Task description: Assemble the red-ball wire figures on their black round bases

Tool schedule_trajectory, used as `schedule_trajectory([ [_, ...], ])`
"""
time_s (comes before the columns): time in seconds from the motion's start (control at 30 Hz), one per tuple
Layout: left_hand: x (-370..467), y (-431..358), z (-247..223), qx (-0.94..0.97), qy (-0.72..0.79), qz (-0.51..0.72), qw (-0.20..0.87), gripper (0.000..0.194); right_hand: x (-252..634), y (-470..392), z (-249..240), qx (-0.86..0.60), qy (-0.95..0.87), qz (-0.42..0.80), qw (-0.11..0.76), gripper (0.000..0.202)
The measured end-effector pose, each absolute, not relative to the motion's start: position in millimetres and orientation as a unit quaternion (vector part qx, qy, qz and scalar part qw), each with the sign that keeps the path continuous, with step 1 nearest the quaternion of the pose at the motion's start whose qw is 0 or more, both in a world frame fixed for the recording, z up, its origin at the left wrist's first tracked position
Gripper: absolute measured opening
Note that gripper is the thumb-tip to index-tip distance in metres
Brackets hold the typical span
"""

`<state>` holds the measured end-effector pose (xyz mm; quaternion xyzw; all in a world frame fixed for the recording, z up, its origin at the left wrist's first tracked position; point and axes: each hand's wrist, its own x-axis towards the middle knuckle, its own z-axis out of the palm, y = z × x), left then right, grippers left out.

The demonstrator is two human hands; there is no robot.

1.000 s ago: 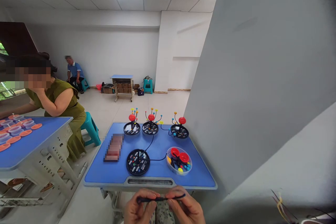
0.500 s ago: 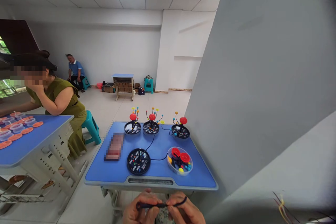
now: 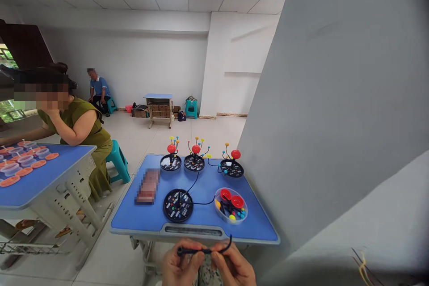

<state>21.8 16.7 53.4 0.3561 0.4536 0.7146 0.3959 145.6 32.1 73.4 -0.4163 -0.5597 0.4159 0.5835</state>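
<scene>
My left hand pinches the thick end of a black plastic rod, which has a round hole at its tip. On the thin side my right hand grips the same rod, whose end curves upward past the fingers. Both hands are close together in front of the table edge. Whether the rod is one piece or two joined pieces is hidden by my fingertips. Beyond them on the table lies a round black base with two long curved black arms. To its right is a clear dish holding red half-shells, small coloured balls and black pieces.
Three planet models with red balls stand along the back of the blue table. A blurred flat object lies at left. A seated person is at another table with orange lids. A grey wall rises at right.
Both hands have drawn slightly closer together and upward. The rod's curved end now points more steeply up. The view has shifted a little; the table things stay put.
</scene>
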Motion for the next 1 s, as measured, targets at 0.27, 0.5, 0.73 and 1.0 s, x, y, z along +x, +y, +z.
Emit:
schedule_trajectory([
  [0.27,-20,50,26,0.396,0.478,0.660,0.424,0.042,144,70,72,-0.440,-0.535,0.436,0.574,0.029],
  [0.5,-30,49,34,0.454,0.564,0.609,0.325,0.035,145,76,70,-0.440,-0.550,0.437,0.559,0.031],
  [0.73,-42,53,23,0.474,0.581,0.578,0.322,0.037,144,76,57,-0.450,-0.519,0.475,0.551,0.032],
  [1.0,-41,57,12,0.433,0.573,0.626,0.303,0.040,146,76,47,-0.423,-0.450,0.540,0.571,0.050],
])
